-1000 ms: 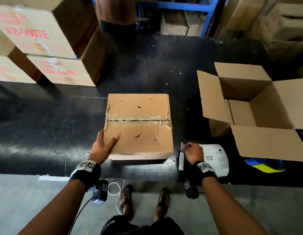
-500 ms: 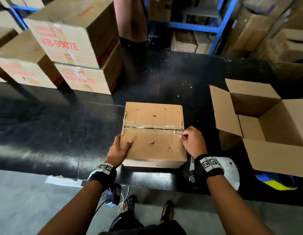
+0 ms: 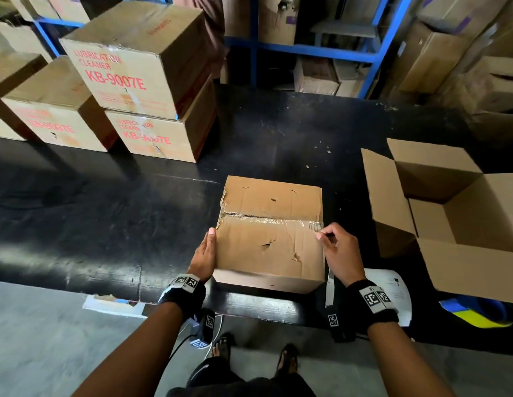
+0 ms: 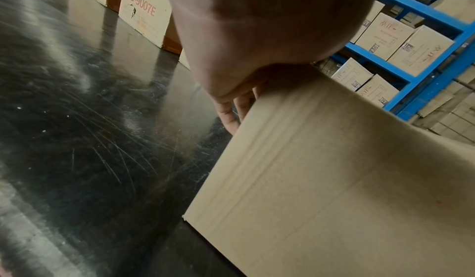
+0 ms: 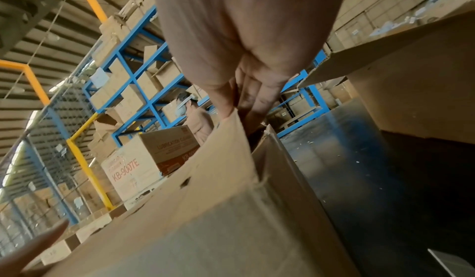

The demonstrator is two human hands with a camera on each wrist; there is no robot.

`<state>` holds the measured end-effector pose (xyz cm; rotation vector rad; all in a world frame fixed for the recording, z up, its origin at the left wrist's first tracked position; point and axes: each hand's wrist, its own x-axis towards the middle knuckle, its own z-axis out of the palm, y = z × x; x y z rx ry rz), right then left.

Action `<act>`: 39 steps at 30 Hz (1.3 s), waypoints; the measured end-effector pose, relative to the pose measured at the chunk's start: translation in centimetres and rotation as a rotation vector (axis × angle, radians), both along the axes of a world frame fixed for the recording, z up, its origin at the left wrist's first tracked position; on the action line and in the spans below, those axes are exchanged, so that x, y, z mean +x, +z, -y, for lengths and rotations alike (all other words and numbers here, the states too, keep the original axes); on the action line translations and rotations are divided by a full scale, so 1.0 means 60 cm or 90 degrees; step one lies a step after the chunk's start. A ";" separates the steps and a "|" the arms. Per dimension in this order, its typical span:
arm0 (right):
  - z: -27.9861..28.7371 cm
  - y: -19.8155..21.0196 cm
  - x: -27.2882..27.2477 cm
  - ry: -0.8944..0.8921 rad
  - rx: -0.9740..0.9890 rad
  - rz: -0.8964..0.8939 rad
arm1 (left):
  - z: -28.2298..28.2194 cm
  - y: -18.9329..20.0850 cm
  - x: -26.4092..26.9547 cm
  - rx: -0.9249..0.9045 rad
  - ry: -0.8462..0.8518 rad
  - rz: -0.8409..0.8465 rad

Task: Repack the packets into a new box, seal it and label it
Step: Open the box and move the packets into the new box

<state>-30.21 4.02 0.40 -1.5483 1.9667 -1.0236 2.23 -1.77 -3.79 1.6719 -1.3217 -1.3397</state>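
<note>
On the black counter (image 3: 112, 213), at its far left, stand closed cartons printed "LUBRICATION CLEANER KB-9007E" in red (image 3: 126, 67), one stacked on another (image 3: 160, 136), with a third beside them (image 3: 53, 110). Behind the counter, blue steel shelving (image 3: 315, 48) holds more brown cartons (image 3: 315, 77). A yellow and blue object (image 3: 476, 313) lies below the counter's near right edge. Another person (image 5: 196, 119) stands by the racks, under orange beams (image 5: 33, 78).

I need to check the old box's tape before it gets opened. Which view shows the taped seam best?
The head view: the taped seam runs across the closed box, with the right hand pinching its end. The right wrist view shows only that box corner under the fingers; the left wrist view shows only a plain side wall.
</note>
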 end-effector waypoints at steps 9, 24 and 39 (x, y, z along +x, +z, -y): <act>-0.011 0.012 -0.002 -0.004 -0.017 0.127 | 0.000 -0.014 -0.006 -0.156 0.019 0.036; -0.003 0.002 -0.008 -0.121 0.060 0.459 | 0.033 0.002 -0.045 -0.193 0.075 0.137; -0.014 0.014 -0.005 -0.105 0.022 0.529 | 0.015 0.038 -0.050 -0.320 0.137 -0.036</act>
